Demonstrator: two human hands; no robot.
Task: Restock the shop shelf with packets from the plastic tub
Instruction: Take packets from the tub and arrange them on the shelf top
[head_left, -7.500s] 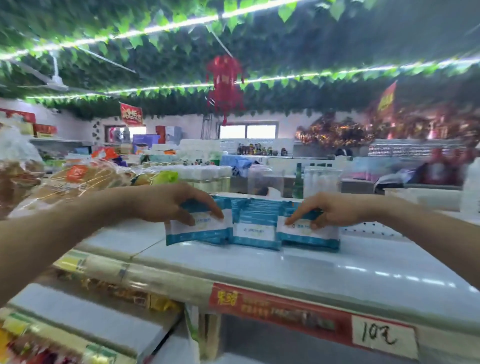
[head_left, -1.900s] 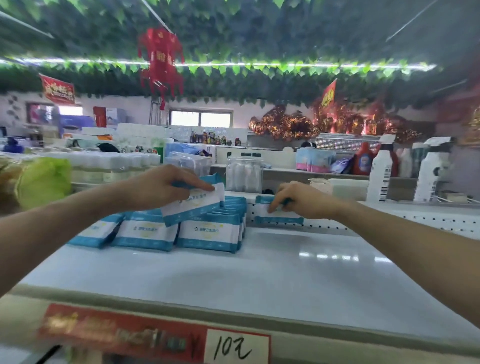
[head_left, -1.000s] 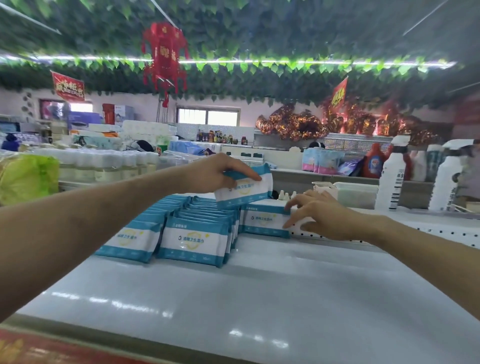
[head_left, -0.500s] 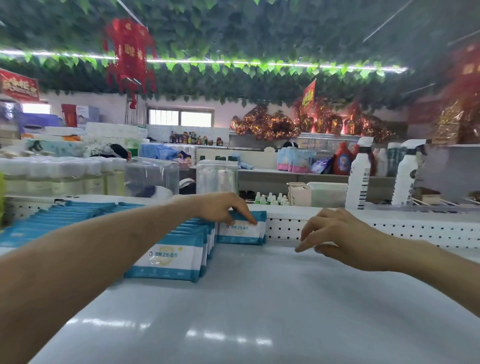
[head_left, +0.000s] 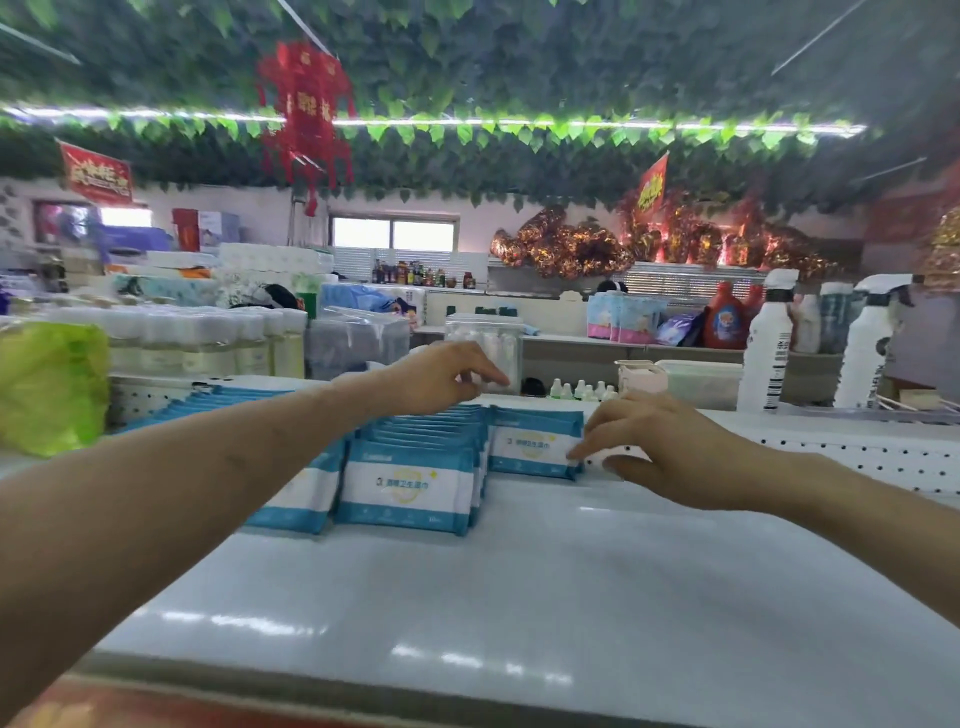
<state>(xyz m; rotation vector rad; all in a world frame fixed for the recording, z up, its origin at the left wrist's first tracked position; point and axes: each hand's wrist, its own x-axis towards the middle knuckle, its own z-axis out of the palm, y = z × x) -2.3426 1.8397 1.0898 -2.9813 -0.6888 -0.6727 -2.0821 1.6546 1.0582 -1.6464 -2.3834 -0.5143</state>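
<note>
head view, centre of frame: left hand (head_left: 441, 376), fingers loosely spread and empty, hovering just above the back of the middle row of packets (head_left: 410, 486). packet carried a second ago no longer in that hand; now standing as the rightmost packet (head_left: 535, 449), right of centre, face forward, touching the neighbouring row.

head view, right of centre: right hand (head_left: 660, 447), fingers apart, not clamped, fingertips (head_left: 576, 453) touching the right edge of that rightmost packet, thumb low beside it. earlier raised clear of the shelf; now down at the packet, seemingly squaring it against the row.

head view, lower half: white shelf (head_left: 545, 597), front part bare and glossy; three blue-and-white rows at centre-left, more packets trailing toward the left edge. spray bottles (head_left: 769, 343) at the right edge, green bag (head_left: 47, 384) at the left edge.

plastic tub: not in view.

judgement: one more packet placed, a fresh row begun on the right; much shelf room left, restocking probably only part done; next likely a return to the tub for more.
</note>
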